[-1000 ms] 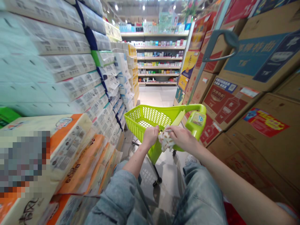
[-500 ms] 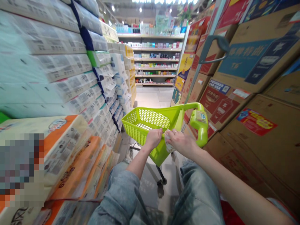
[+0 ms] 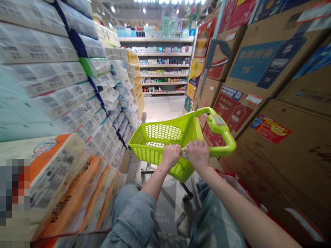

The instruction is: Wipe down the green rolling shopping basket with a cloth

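A lime-green plastic shopping cart stands at an angle before me, with its looped handle out to the right. My left hand is closed around the near rim of its basket. Just right of it, my right hand is closed over the same edge, where the handle loop begins. Between the two hands shows a small crumpled white piece, perhaps tissue, against the right hand's fingers. The basket's visible floor has only perforations. Below, a dark caster rests on the floor.
Plastic-wrapped paper packs are piled high on the left, with orange-and-cream packs nearer. Cardboard cartons line the right, beside a metal pole with a grey handle. Stocked shelves cross the aisle's far end.
The cart has turned, its handle swinging right and toward me. My right hand has moved from beside the rim's corner to a grip over it. My left hand keeps its hold.
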Available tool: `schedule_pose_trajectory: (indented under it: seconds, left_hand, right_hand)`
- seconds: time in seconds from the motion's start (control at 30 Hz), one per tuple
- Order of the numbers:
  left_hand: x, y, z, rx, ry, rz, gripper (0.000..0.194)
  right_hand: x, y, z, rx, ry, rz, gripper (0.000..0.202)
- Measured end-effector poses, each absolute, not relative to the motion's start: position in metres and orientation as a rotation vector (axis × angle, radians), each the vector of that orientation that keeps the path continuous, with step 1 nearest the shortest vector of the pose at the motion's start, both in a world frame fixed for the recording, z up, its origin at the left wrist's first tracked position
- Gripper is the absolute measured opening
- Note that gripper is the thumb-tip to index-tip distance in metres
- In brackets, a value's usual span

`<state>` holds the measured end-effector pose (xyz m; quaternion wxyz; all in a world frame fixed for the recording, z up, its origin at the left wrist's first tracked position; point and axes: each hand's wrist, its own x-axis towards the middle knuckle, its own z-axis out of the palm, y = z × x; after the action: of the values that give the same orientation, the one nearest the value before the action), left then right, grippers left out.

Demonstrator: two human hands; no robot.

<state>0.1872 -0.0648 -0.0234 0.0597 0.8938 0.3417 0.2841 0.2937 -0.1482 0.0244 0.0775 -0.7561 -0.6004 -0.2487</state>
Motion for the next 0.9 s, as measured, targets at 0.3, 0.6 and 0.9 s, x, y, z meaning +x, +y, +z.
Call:
schedule_pose_trajectory:
  seconds: [0.3,0.6,0.9]
  left_hand:
    - [0.167,-0.039,-0.024,2.795,1.001,0.614,0.046]
    - [0.144,-0.028,-0.031,2.86,1.119,0.52,0.044]
    - [0.147,-0.03,-0.034,2.891,1.122,0.519,0.041]
  right_hand:
    - [0.292,-0.14,0.008,-2.04,-2.051,-0.736,0.031]
    - [0.355,-0.176,0.04,-2.234,-1.676,-0.997,0.039]
    - [0.334,-0.164,0.029,-2.264,-1.591,-0.934,0.039]
